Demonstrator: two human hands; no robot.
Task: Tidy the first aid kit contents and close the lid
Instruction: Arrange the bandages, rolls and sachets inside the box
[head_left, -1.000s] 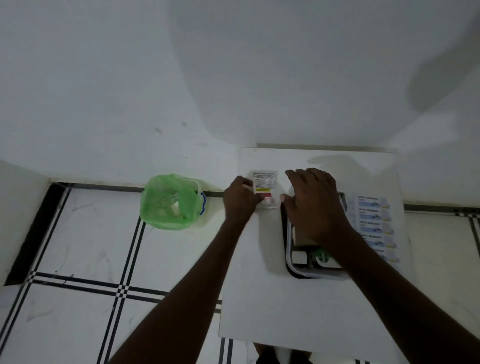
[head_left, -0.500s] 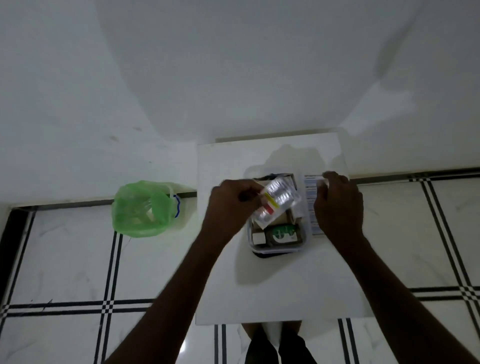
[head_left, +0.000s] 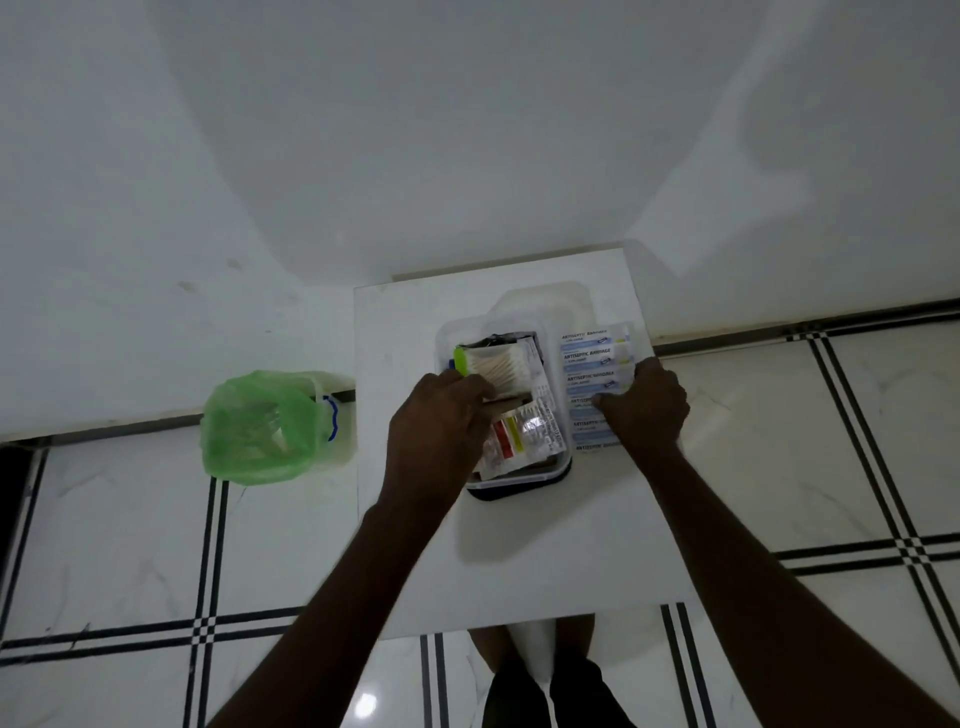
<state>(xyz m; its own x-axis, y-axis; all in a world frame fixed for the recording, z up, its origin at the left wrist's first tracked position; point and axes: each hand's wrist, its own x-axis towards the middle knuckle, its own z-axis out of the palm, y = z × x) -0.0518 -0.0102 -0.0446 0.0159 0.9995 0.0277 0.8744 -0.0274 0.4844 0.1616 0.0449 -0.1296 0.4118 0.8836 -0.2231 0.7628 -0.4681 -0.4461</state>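
The first aid kit box (head_left: 519, 484), clear with a dark base, stands open on a small white table (head_left: 519, 561). Its translucent lid (head_left: 545, 300) lies just behind it. Inside, a cotton swab pack (head_left: 501, 368) with a green cap sits at the far end and a packet with red and yellow marks (head_left: 514, 441) lies at the near end. My left hand (head_left: 439, 431) is over the box's left side, fingers closed on the swab pack's near edge. My right hand (head_left: 644, 410) grips a strip of antiseptic bandages (head_left: 592, 364) lying right of the box.
A bin lined with a green bag (head_left: 265, 426) stands on the tiled floor left of the table. A white wall rises right behind the table. My legs (head_left: 530, 675) show under the table's near edge.
My left hand carried the red and yellow packet from the table's left side into the box and now grips the swab pack. My right hand moved off the box onto the bandage strip.
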